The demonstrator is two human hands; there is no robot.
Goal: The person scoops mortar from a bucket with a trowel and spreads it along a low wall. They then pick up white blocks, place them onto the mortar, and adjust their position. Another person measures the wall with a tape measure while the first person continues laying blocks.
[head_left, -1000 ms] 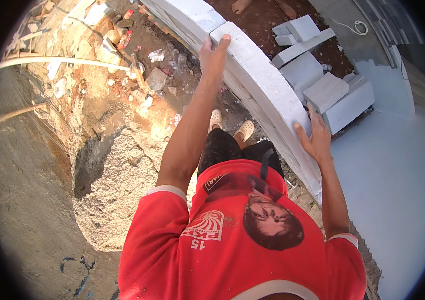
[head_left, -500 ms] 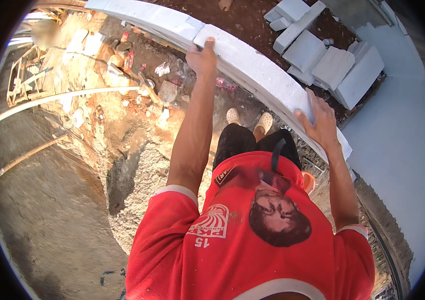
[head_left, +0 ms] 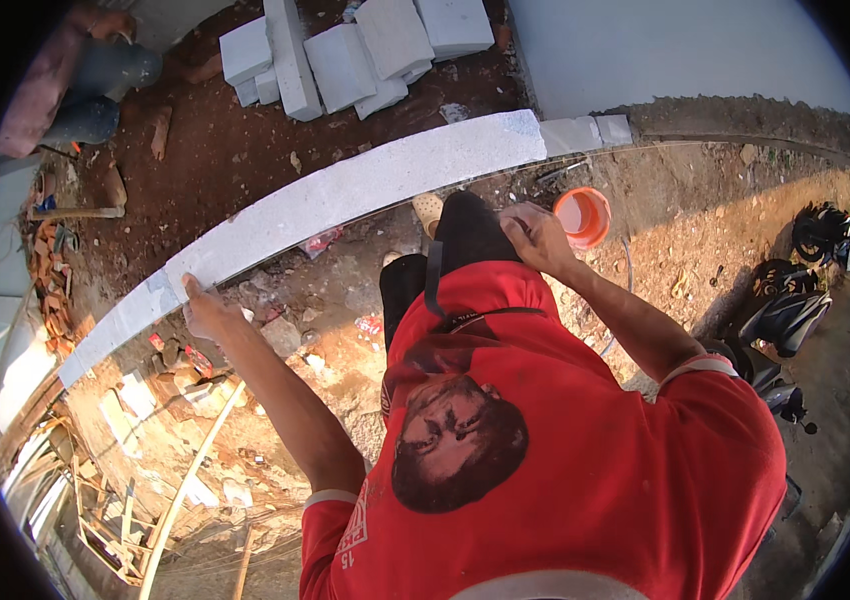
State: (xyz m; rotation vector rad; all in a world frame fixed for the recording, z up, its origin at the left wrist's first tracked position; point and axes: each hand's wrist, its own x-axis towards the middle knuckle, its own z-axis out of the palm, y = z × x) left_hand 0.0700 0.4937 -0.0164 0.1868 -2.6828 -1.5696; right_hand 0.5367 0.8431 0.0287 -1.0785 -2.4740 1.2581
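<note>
A row of white lightweight concrete blocks (head_left: 335,195) forms a low, narrow wall across the view, curved by the lens. My left hand (head_left: 210,308) is at its near edge by a joint, one digit on top and the other fingers folded against the near side, partly hidden. My right hand (head_left: 537,238) is off the wall, beside my black-trousered knee (head_left: 473,228). Its fingers are loosely bent, the thumb stands apart, and nothing shows in it. Just right of it stands an orange bucket (head_left: 585,217) with pale contents. A thin string (head_left: 685,147) runs along the wall line.
Loose white blocks (head_left: 340,65) lie on brown soil beyond the wall. Another person (head_left: 95,75) is at the far left, near a wooden-handled tool (head_left: 75,213). Rubble and a long pole (head_left: 190,485) lie at the lower left. Motorcycles (head_left: 790,310) stand at the right.
My view has turned right, bringing the bucket and motorcycles fully into sight. My right hand has left the block top and come down by my knee. My left hand stays at the block joint.
</note>
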